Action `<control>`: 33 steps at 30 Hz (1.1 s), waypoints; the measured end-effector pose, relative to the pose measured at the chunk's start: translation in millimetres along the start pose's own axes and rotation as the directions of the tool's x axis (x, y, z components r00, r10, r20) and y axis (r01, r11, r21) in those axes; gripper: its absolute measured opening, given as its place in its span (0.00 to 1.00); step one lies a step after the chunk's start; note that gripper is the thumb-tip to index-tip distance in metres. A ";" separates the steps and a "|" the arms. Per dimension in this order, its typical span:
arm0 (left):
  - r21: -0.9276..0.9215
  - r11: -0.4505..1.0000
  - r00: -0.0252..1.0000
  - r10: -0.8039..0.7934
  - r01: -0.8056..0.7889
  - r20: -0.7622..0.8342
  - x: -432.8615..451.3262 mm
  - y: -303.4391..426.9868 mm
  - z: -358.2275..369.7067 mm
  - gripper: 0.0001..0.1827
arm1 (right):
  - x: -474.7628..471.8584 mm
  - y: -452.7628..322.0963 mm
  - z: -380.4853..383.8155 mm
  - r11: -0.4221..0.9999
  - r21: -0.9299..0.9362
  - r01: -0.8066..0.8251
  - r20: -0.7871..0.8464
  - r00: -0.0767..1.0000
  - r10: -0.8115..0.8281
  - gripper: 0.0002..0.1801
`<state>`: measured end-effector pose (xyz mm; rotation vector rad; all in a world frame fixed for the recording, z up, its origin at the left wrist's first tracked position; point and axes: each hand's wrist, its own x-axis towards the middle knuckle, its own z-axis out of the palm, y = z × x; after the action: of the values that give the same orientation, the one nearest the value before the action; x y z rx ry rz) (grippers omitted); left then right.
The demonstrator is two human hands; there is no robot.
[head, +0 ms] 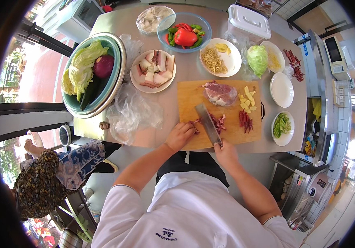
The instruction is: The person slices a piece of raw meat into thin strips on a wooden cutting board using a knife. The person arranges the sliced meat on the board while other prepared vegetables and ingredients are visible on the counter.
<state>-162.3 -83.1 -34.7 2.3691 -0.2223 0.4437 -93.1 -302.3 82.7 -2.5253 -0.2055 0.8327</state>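
My right hand grips the handle of a cleaver, whose broad blade lies over a wooden cutting board. With curled fingers, my left hand presses on a small piece of dark red meat just left of the blade. Cut meat strips lie to the right of the cleaver, partly behind it. A larger chunk of raw meat rests at the back of the board. Sliced ginger and dried red chillies are piled along the board's right side.
Around the board stand a plate of sliced fatty pork, a glass bowl of peppers, a plate of shredded ginger and a bowl of chopped greens. A vegetable basin and plastic bag sit left. Another person is at lower left.
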 end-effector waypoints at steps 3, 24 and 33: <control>-0.005 0.999 0.997 -0.038 0.039 0.062 0.6 0.9 -1.9 0.10 | -2.8 -7.7 -8.0 0.999 0.029 0.014 -0.061 0.998 -0.013 0.12; 0.019 0.986 0.984 -0.168 0.167 0.066 3.0 -0.1 1.4 0.08 | 29.8 -39.6 31.0 0.960 -0.110 0.259 -0.006 0.965 -0.262 0.13; -0.077 0.972 0.971 -0.226 0.221 -0.071 -18.8 2.1 -4.3 0.09 | -9.1 -7.2 16.9 0.973 -0.116 0.198 -0.049 0.977 -0.205 0.11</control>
<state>-181.4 -81.0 -37.5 2.2716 0.0659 0.4136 -110.3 -292.0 79.0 -2.5735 -0.4920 0.6795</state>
